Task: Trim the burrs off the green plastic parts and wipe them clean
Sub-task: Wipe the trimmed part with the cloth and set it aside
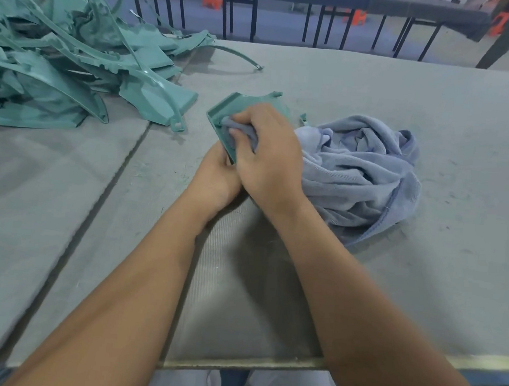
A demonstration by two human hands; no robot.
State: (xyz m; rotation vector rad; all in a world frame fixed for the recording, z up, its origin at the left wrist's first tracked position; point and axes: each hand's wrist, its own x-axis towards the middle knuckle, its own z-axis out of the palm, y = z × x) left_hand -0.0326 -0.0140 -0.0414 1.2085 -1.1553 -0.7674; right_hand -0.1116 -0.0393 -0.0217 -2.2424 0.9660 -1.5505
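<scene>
A green plastic part (228, 107) lies in the middle of the grey table, tilted up at its near edge. My left hand (218, 174) grips that near edge from below. My right hand (268, 151) lies over the part and pinches a fold of the blue-grey cloth (368, 168) against its surface. The rest of the cloth is bunched on the table to the right. Much of the part is hidden under my right hand.
A big heap of green plastic parts (60, 55) fills the table's far left. The grey felt table top (407, 89) has a seam (107, 187) running toward me on the left. Small shavings lie scattered around. Dark table frames and orange stools stand beyond the far edge.
</scene>
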